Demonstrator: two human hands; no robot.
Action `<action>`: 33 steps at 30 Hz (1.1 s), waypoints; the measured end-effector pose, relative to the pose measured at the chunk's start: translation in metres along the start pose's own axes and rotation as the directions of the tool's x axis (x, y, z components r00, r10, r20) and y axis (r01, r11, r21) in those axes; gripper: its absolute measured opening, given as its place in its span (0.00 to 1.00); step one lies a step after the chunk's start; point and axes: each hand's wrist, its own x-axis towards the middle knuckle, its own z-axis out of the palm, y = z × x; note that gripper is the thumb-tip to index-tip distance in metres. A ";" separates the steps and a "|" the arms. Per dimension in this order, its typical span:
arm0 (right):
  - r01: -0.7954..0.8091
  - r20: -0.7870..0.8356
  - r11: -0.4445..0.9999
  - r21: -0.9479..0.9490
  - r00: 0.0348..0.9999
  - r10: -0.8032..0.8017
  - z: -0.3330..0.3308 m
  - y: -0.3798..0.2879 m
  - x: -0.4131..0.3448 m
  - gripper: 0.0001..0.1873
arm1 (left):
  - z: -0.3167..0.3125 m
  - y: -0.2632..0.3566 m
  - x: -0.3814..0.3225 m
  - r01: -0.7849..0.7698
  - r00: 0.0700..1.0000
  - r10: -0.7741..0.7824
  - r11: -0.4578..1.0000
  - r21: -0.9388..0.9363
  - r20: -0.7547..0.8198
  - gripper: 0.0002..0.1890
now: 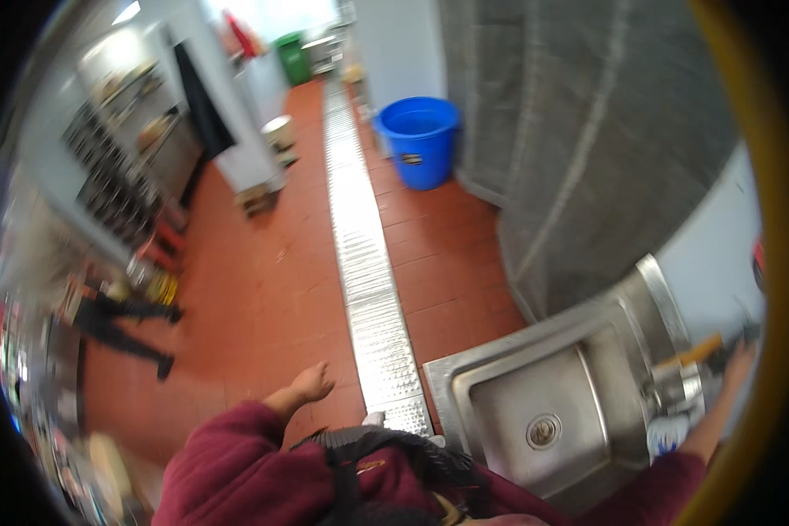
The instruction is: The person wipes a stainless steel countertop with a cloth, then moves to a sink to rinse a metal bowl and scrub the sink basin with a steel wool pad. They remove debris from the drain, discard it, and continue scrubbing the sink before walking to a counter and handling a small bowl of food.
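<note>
My left hand hangs over the tiled floor beside the drain grate, fingers loosely bent and nothing seen in it. At the far right, my right hand reaches past the stainless steel sink to a dark object against the wall. Whether it grips that object is blurred. A yellow-brown handle sticks out beside it. Under my right forearm are the metal faucet and a white container with blue print. The basin shows its drain strainer.
A metal drain grate runs along the red tile floor. A blue bucket stands beside a grey curtain-like covering. Farther off are a white bucket and a green bin. Another person's legs are at left.
</note>
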 end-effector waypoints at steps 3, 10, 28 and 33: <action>0.081 -0.111 0.967 -0.243 0.988 -0.111 -0.017 -0.001 -0.008 0.29 | -0.004 -0.011 0.002 0.082 0.996 -0.082 0.997 -0.006 0.046 0.32; 0.001 -0.049 0.994 -0.106 0.999 -0.007 -0.073 -0.205 -0.104 0.19 | -0.015 -0.127 0.021 0.182 0.971 -0.175 0.983 -0.031 0.162 0.28; 0.418 0.324 0.314 0.853 0.049 -0.945 0.205 -0.744 -0.498 0.14 | -0.037 -0.390 -0.073 0.650 0.611 -0.779 0.392 -0.652 0.141 0.24; 0.515 0.660 0.476 0.713 -0.262 -0.704 0.269 -0.878 -0.581 0.12 | -0.023 -0.390 -0.100 0.636 0.447 -0.867 0.135 -0.760 0.220 0.23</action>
